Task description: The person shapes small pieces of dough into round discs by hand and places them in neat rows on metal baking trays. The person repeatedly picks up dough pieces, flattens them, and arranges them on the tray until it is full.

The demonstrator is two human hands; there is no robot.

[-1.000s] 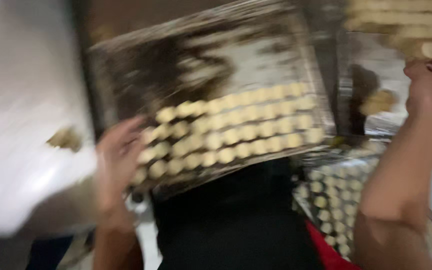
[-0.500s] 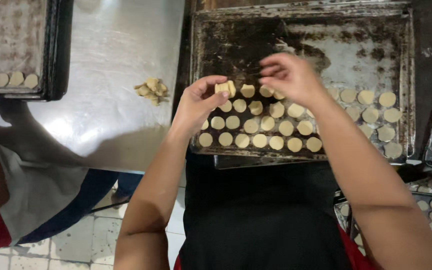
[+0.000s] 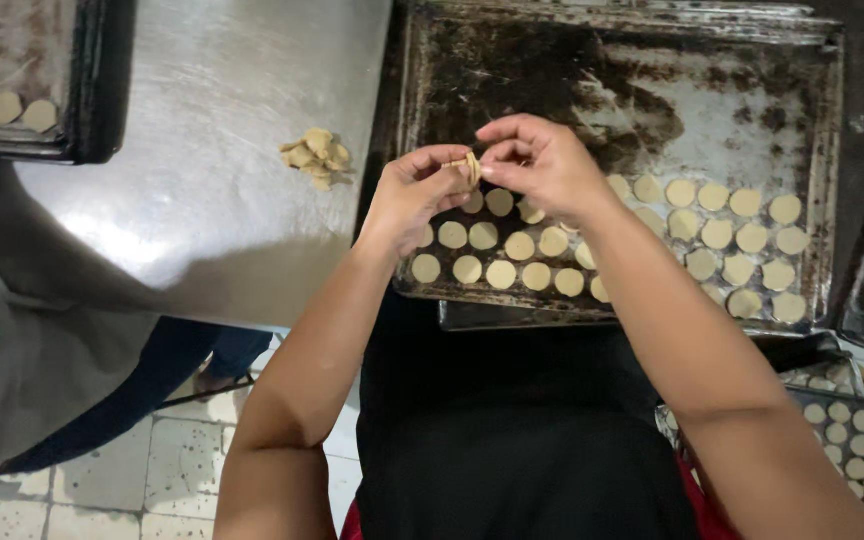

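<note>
Both of our hands are meeting above the baking tray [image 3: 772, 120], and each grip is closing on the same small piece of dough [image 3: 472, 168]: the left hand [image 3: 417, 195] is pinching it from one side with thumb and forefinger, while the right hand [image 3: 542, 165] is pinching it from the other with its fingertips. That piece is hanging in the air between the two hands, just over the near left part of the tray, not touching the rows below.

We are looking down on rows of round dough discs [image 3: 722, 235] lying flat along the near edge of the dark, stained tray. Our right forearm is crossing over the middle of those rows and hiding several discs, so we cannot count them. The tray is sitting on a steel table [image 3: 202, 200], partly over its edge, with a second tray edge showing just beneath it.

To the left, a small heap of dough scraps [image 3: 317, 158] is lying on the bare table, well apart from the tray. Farther left, another tray [image 3: 82, 90] is being cut off by the frame, with a few discs showing in its corner. At the lower right, a tray of smaller discs [image 3: 852, 440] is sitting lower down, partly hidden behind our arm. Another person's clothing [image 3: 42, 360] is showing at the left edge.
</note>
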